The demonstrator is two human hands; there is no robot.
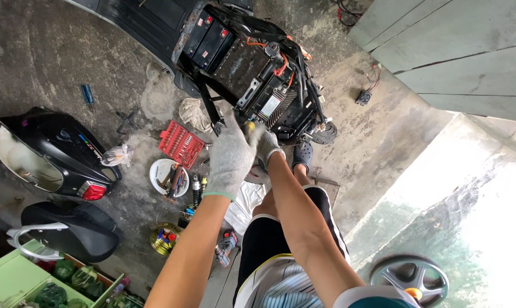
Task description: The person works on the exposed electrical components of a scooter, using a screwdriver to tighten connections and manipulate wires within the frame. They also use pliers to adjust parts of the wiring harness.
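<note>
1. Two grey knit work gloves cover your hands, and both meet at the lower edge of the stripped black scooter frame (252,63), which lies with its batteries and wiring exposed.
2. Your left hand (232,157) has its fingers curled inward near a small yellow-tipped tool handle (250,125); whether they actually clamp it, you cannot tell from this angle.
3. Your right hand (267,145) sits just beside the left, partly hidden behind it, so how far it is closed cannot be told either.
4. That yellow tip shows between the two gloves, right against the frame's underside.
5. Orange cables (280,63) run over the frame's black battery box above your hands.
6. Left of your hands, on the concrete floor (52,51), lies a red plastic socket set tray (181,144), and just below it a white round bowl of small tools (168,177).
7. Farther left rests a glossy black scooter body panel with a red tail light (47,154), and below it a black padded scooter seat (70,228).
8. Well apart, at lower right, stands a grey spoked wheel (409,279).
</note>
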